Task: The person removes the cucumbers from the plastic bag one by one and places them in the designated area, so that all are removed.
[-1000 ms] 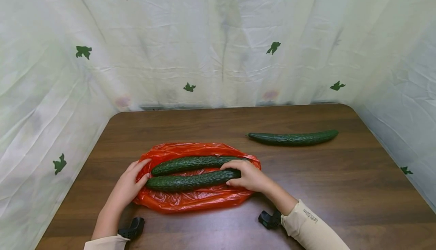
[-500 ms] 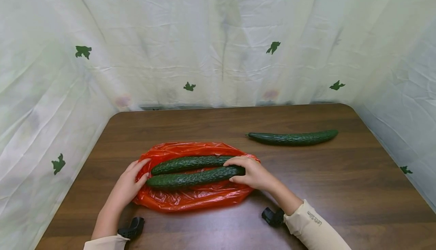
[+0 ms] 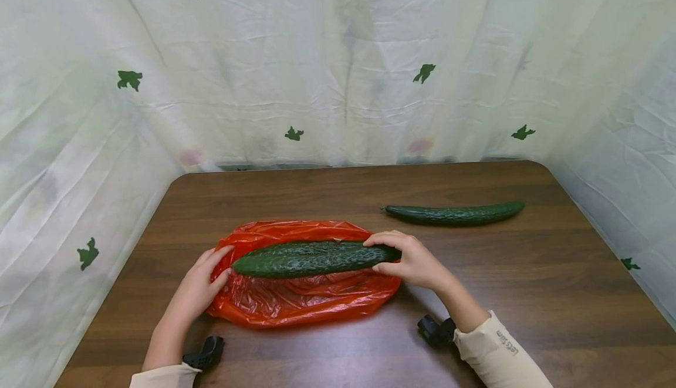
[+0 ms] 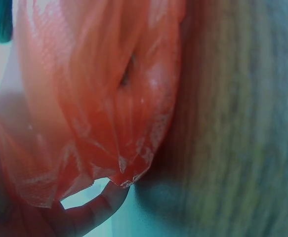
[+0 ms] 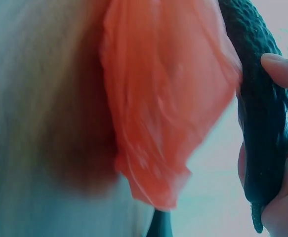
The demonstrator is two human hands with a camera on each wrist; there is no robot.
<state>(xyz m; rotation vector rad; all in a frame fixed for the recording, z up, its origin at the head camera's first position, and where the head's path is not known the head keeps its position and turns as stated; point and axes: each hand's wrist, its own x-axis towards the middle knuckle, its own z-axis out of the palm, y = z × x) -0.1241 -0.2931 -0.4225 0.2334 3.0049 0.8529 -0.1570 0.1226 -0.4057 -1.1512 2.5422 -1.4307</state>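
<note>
A red plastic bag lies spread open on the table. My left hand holds its left edge, and the film of the bag fills most of the left wrist view. My right hand grips a long green cucumber near its right end, thumb on one side and fingers on the other. In the right wrist view this cucumber is clear of the bag's edge, its stem end by the palm. Behind it, a second cucumber in the bag is mostly hidden.
Another cucumber lies on the brown wooden table at the back right. Black wrist devices sit at both wrists. A pale curtain with leaf prints surrounds the table's back and sides.
My right hand has moved right and away from me, carrying the near cucumber over until it overlaps the far one. The left hand has stayed at the bag's edge.
</note>
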